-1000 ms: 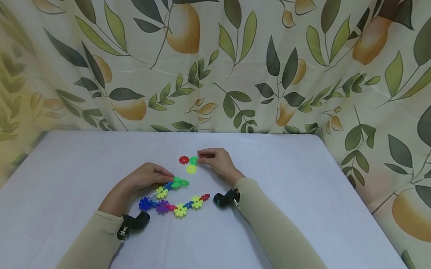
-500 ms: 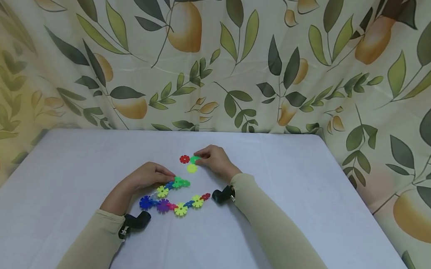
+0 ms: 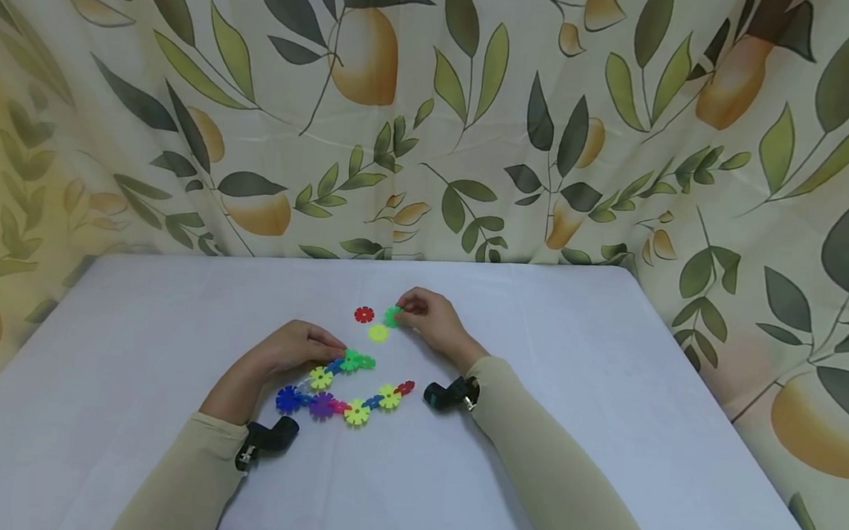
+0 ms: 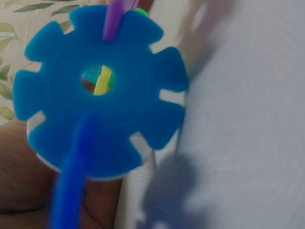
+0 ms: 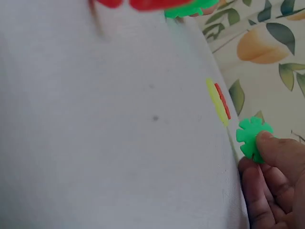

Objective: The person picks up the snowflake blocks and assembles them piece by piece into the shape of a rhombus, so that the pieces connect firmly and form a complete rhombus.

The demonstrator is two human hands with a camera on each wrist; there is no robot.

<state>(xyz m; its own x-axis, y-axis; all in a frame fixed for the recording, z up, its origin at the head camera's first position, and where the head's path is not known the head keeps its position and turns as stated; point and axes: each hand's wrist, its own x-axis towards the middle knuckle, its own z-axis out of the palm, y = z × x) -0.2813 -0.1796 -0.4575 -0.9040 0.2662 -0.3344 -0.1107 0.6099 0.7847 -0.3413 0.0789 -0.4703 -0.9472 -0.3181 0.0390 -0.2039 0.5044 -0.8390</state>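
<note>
My right hand (image 3: 433,325) pinches a green flower-shaped disc (image 5: 248,137) between thumb and fingers, held up off the table in the right wrist view. Near the chain's far end, my left hand (image 3: 281,350) grips the chain of interlocking flower discs (image 3: 322,406) by its green discs (image 3: 351,361). The chain curves round in blue, purple, pink and yellow to a red disc (image 3: 405,388) at its other end. A blue disc (image 4: 114,109) fills much of the left wrist view and hides most of the left hand; its fingertips are out of sight there.
A loose red disc (image 3: 364,315) and a loose yellow disc (image 3: 379,333) lie flat on the white-covered table (image 3: 538,330), just left of the right hand. Behind the table's far edge hangs a leaf-and-fruit patterned curtain (image 3: 467,178).
My right hand has taken hold of the green disc and drawn it right, away from the loose red and yellow discs. The left hand and chain stay almost where they were.
</note>
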